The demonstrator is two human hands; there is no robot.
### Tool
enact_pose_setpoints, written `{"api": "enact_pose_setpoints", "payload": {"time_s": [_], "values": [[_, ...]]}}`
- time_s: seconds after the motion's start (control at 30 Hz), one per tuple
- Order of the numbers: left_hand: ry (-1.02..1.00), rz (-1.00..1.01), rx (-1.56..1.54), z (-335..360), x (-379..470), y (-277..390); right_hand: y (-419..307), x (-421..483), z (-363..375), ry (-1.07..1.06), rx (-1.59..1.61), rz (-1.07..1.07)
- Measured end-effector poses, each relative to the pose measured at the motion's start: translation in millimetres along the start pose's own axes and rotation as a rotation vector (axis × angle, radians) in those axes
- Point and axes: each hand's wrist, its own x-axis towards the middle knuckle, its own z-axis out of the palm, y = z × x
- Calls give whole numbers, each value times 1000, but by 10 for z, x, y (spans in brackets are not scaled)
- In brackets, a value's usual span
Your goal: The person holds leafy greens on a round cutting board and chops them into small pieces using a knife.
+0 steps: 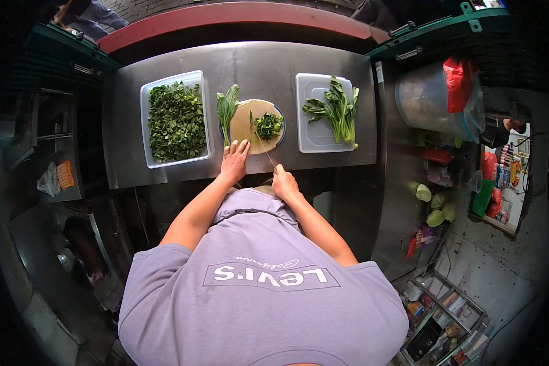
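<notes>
My right hand [284,182] is closed around the handle of a kitchen knife [265,150], whose blade lies over a round cutting board [246,123]. Chopped leafy greens [269,126] sit in a small heap on the board, right of the blade; a narrow green piece [251,117] lies to its left. With fingertips at the board's lower left edge, my left hand [234,160] touches the stem ends of a leafy green stalk [228,107]. Whether its fingers grip the stems I cannot tell.
On the steel table [256,59], a white plastic tub [206,114] full of chopped greens [176,121] stands left. Uncut leafy greens [341,114] rest on a translucent plastic lid [307,137] at right. Beyond the table's right side are a large clear container [421,98] and several cabbages [435,217].
</notes>
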Motion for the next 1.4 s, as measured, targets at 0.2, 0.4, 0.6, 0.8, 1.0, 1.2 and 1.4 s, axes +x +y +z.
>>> {"api": "enact_pose_setpoints", "payload": {"time_s": [0.2,0.4,0.6,0.8,1.0,1.2,1.4], "values": [[2,15,11,14,-32,-31,-23,-89,54,-21,17,-51],[-28,-17,25,-40,5,41,-36,-127,243,-64,39,-42],[-45,-32,39,-72,-3,75,-31,-109,319,-49,29,-30],[-65,-62,68,-79,30,140,0,-124,380,-58,54,-61],[-54,-63,86,-44,43,158,-21,-135,364,-54,54,-48],[-78,-74,72,-62,56,164,-5,-117,428,-48,73,-48],[-78,-83,53,-80,27,165,106,-83,489,-89,99,-55]]}}
